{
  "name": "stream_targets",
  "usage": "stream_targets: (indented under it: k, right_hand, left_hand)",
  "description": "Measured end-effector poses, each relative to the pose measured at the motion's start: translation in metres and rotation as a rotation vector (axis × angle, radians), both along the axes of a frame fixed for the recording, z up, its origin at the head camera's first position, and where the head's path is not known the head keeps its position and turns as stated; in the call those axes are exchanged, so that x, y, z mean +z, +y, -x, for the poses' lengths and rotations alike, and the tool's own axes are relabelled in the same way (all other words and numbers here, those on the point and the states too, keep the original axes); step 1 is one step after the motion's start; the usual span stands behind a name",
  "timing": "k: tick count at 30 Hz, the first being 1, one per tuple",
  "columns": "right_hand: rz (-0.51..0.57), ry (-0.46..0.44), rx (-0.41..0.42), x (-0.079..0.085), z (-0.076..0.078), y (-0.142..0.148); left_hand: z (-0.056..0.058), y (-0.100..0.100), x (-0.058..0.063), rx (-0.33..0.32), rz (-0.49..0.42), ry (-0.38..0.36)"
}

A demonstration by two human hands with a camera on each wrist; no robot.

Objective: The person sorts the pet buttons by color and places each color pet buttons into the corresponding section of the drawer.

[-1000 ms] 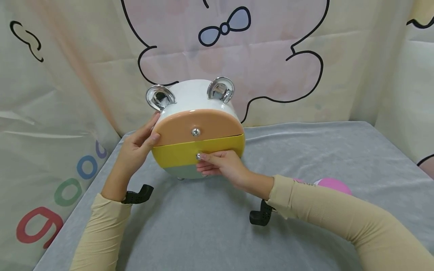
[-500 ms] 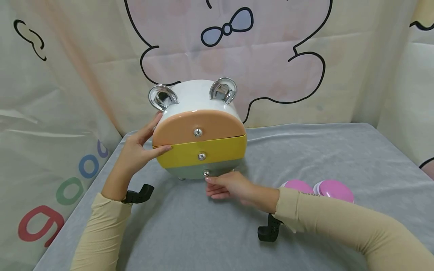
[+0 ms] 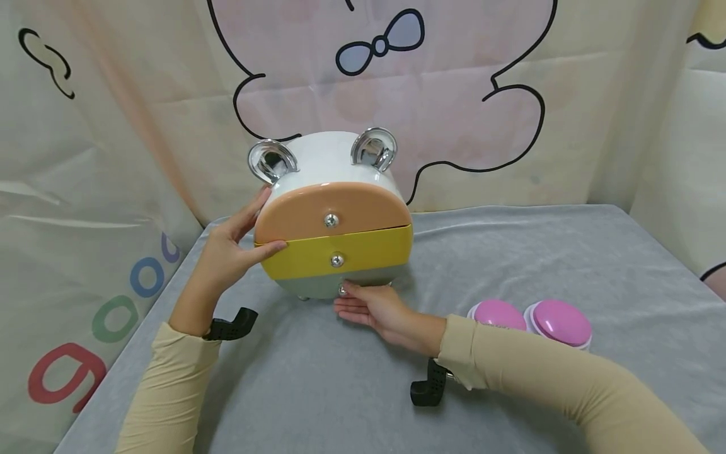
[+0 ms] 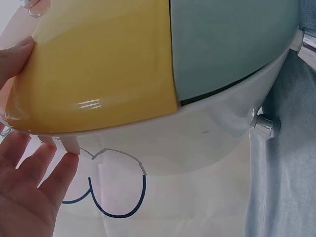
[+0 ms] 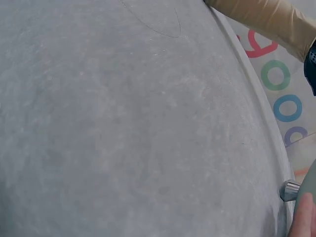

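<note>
A small rounded chest of drawers (image 3: 334,151) with a white shell and two silver ears stands on grey cloth in the head view. Its front has an orange drawer (image 3: 295,211), a yellow drawer (image 3: 300,258) and a grey-green drawer (image 3: 300,287), each with a silver knob. My left hand (image 3: 227,252) holds the chest's left side, thumb across the yellow front; the left wrist view shows its fingers (image 4: 59,175) against the white shell. Low at the front, my right hand (image 3: 380,312) pinches the bottom knob (image 3: 342,291) with the thumb; its other fingers extend beneath. All drawers look closed.
Two pink-topped round objects, the nearer one (image 3: 499,314) and the farther one (image 3: 561,321), lie right of the chest, partly behind the right sleeve. Grey cloth (image 3: 317,391) covers the table. A printed curtain (image 3: 454,126) hangs close behind.
My right hand has gone from the yellow drawer's knob down to the grey-green drawer's knob. The left thumb has slid down from the orange front to the yellow one.
</note>
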State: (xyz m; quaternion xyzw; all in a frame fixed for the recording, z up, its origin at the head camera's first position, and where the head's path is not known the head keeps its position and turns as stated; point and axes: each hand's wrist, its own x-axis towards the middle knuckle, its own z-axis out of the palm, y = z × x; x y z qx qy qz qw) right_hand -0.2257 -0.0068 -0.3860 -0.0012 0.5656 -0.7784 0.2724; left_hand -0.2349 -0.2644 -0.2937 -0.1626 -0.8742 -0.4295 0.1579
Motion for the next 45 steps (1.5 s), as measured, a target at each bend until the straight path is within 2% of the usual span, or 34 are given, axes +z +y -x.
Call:
stream_targets:
  k: [9, 18, 25, 36, 45]
  right_hand:
    - [0.008, 0.016, -0.036, -0.003, 0.0, -0.002]
    - [-0.002, 0.015, -0.009, -0.003, -0.004, 0.002]
    - [-0.032, -0.004, 0.012, -0.001, -0.021, 0.007]
    - [-0.039, 0.007, 0.016, -0.001, -0.051, 0.015]
    - [-0.049, 0.0, 0.056, -0.001, -0.076, 0.02]
  left_hand:
    - [-0.001, 0.0, 0.001, 0.018, 0.009, -0.002]
    - [-0.002, 0.001, 0.001, 0.03, 0.013, 0.004]
    - [-0.003, 0.002, 0.004, 0.035, 0.01, -0.019]
    - [-0.003, 0.003, 0.003, 0.019, -0.005, -0.024]
    - [-0.004, 0.002, 0.004, 0.016, -0.01, -0.02]
